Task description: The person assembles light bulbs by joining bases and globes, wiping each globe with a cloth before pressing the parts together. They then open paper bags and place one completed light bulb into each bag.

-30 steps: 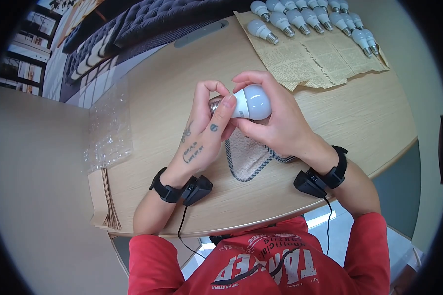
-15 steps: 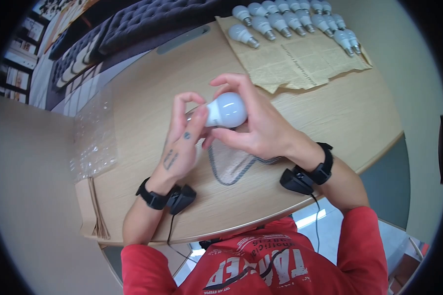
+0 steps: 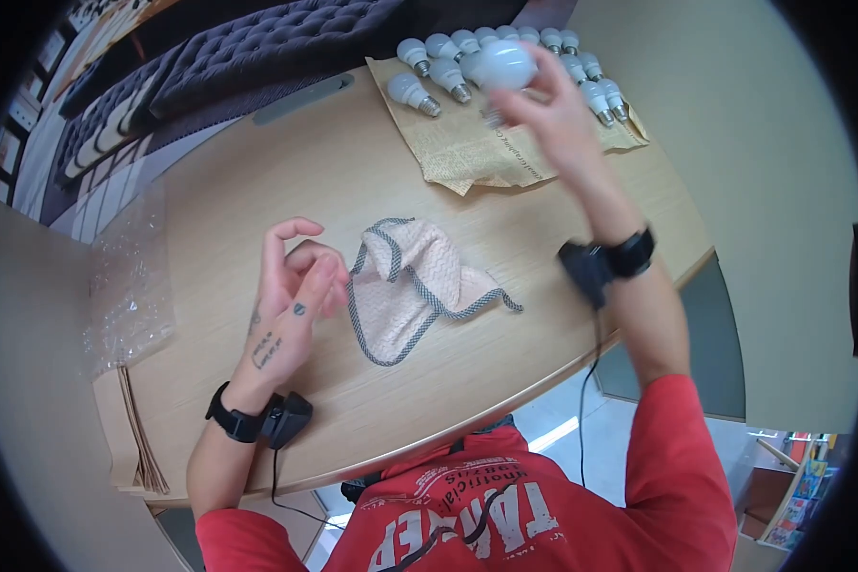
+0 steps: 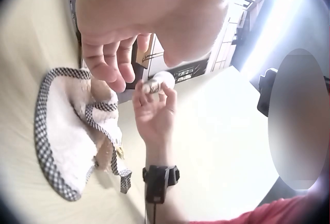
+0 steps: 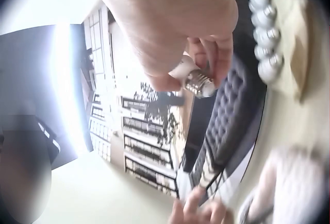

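I'm kinda nervous about that bulb (image 3: pixel 505 65) pinched by the fingers of the right hand (image 3: pixel 561 116) near the other bulbs (image 3: pixel 448 78), cos a sloppy set-down could send some rolling off the paper (image 3: pixel 439 148), while the left hand (image 3: pixel 291 300), loosely curled and empty, hangs beside the cloth (image 3: pixel 386 319).

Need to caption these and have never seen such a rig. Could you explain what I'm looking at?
No machine here: just a person's bare left hand and right hand. The wide view from above comes from a head-worn camera; the close views come from small cameras strapped to the wrists, one each. On the table lie a pale cloth, a clear plastic sheet and, farther off, a printed paper bearing light bulbs. The right hand holds another bulb in the air; the left hand, near the cloth, is empty.
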{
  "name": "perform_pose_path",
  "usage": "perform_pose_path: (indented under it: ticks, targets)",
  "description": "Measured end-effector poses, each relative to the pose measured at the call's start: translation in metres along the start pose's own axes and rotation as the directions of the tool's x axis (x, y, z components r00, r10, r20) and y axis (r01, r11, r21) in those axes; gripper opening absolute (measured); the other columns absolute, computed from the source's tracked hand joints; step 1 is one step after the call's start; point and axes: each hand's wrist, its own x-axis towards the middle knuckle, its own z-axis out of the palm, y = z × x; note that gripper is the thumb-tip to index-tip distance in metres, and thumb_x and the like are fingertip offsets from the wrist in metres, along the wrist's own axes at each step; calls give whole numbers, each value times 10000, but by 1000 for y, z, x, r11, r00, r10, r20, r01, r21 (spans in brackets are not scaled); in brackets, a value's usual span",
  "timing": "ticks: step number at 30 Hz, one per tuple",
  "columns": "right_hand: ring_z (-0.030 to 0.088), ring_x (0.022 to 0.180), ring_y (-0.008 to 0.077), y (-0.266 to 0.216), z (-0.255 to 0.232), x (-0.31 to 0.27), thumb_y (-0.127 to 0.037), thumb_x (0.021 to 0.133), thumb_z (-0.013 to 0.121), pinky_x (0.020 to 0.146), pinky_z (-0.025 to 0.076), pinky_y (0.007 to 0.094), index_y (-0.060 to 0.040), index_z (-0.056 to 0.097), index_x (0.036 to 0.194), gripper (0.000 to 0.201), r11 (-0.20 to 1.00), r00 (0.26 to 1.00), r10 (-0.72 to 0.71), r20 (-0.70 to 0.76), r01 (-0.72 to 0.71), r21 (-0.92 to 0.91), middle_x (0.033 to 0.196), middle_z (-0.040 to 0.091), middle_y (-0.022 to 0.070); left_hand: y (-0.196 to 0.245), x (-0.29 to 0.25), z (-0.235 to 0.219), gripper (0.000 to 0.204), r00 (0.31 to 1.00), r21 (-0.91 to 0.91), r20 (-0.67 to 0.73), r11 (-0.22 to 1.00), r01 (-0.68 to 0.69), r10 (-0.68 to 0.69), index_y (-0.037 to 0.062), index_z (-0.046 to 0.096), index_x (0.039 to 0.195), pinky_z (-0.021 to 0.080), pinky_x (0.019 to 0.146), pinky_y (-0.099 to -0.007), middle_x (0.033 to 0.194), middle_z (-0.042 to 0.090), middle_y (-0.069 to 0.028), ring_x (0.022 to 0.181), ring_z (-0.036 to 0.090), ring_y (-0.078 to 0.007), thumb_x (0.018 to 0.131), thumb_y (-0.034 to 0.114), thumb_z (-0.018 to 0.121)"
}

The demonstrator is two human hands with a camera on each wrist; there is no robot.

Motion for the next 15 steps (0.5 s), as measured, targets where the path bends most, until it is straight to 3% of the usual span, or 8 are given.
perform_pose_path:
  ticks: [1,3,5,8,11,15]
  targets:
    - [658,974,188,24,-31,16,-235,819,745,743,540,341,-31,499,1343,614,966,999,-32,-31,23,-259,992,655,131,1,-5,-5,339,1000,19,-17,1000,-4,5,98,340,1271,434,591,-221,870,571,-49,709,557,-100,1024,267,499]
    - [671,958,242,55,-81,35,-293,805,729,809,530,369,-31,515,1340,633,768,993,-20,-119,-61,-637,1005,671,156,1,-12,-17,340,999,36,-35,999,24,-23,100,355,1273,423,593,-215,863,570,-44,699,546,-92,1017,258,515]
    - [663,965,325,76,-109,41,-290,798,715,864,512,410,-34,513,1343,635,616,991,28,-135,-123,-778,1057,667,200,-4,-19,-23,342,998,48,-45,998,47,-45,99,366,1274,414,596,-213,855,565,-37,693,534,-86,1012,249,526]
    - [650,1018,360,100,-123,44,-271,807,696,889,505,433,-44,534,1327,590,486,987,113,-112,-153,-860,1091,669,214,-8,-23,-27,345,997,60,-43,996,73,-71,95,375,1278,405,604,-215,844,552,-25,697,520,-82,1007,236,536]
    - [637,1063,372,110,-125,44,-261,814,687,903,504,451,-47,555,1306,552,373,991,109,-78,-113,-921,1133,665,219,-7,-29,-29,354,995,80,-25,992,100,-98,95,378,1285,403,612,-220,844,539,-16,711,514,-82,999,212,551]
    - [639,1063,369,111,-122,45,-277,818,702,905,504,459,-56,563,1301,548,327,990,119,-77,-113,-938,1143,669,208,-5,-36,-31,380,986,115,-16,980,165,-164,88,384,1288,421,664,-226,859,539,-7,729,520,-77,983,193,586]
